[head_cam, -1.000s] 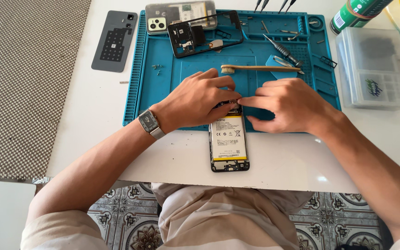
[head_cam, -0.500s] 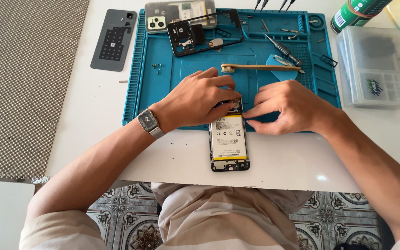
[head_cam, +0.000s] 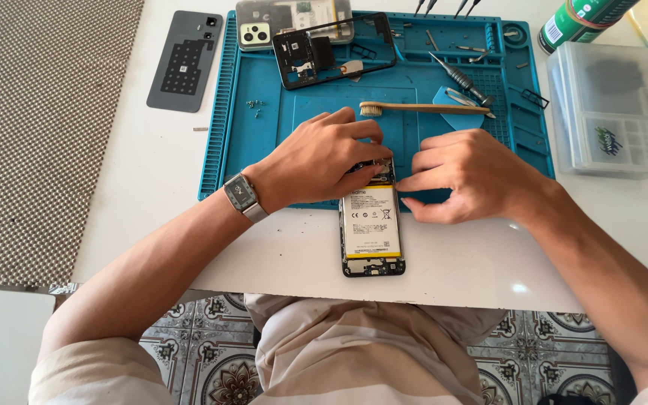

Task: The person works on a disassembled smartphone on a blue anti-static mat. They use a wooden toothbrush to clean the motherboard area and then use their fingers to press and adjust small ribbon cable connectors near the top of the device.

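An opened smartphone [head_cam: 371, 229] with its white battery showing lies face down, half on the blue repair mat [head_cam: 264, 142] and half on the white table. My left hand [head_cam: 322, 156], with a wristwatch, rests over the phone's top end, fingertips pressed on the upper circuit area. Just right of the phone's top, my right hand [head_cam: 468, 174] has its fingers curled and its fingertips at the phone's edge. What the fingers pinch is hidden.
A wooden toothbrush [head_cam: 421, 109], a screwdriver [head_cam: 460, 76], a black phone frame [head_cam: 333, 48] and a grey back cover [head_cam: 185, 61] lie around the mat. A clear parts box [head_cam: 610, 112] and a green can [head_cam: 573, 24] stand at right. A woven mat [head_cam: 39, 135] is at left.
My right hand has drawn back slightly to the right from the phone's top. My left hand stays on the phone.
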